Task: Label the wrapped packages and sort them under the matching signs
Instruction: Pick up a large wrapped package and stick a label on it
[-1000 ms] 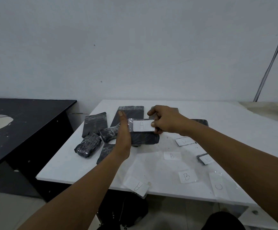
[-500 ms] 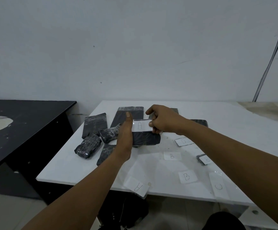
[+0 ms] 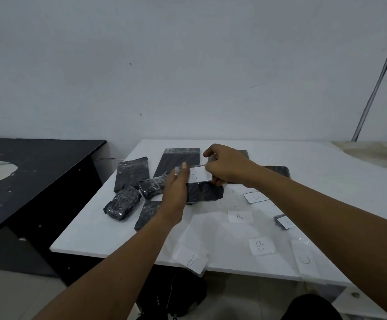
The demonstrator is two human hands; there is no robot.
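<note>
A black wrapped package [image 3: 205,192] is held up over the white table [image 3: 95,232]. My left hand [image 3: 175,192] holds its left end, thumb laid on a white label marked A [image 3: 198,174] on its top. My right hand [image 3: 227,166] pinches the label's right end. Several more black packages lie at the back left: a flat one [image 3: 131,173], a large flat one [image 3: 178,158] and a bundled one [image 3: 122,203]. Paper signs lie on the table: an A sign [image 3: 192,259] at the front edge, a B sign [image 3: 260,245], a second B sign [image 3: 240,217], a C sign [image 3: 304,258] and a D sign [image 3: 255,197].
A black desk [image 3: 38,167] stands to the left, with a gap between it and the white table. A small dark package with a label [image 3: 283,221] lies beside my right forearm. A dark bag [image 3: 183,294] sits on the floor under the table. A stained patch [image 3: 372,153] marks the far right corner.
My left thumb has slid up onto the left part of the A label. The package and both hands have shifted slightly away from me.
</note>
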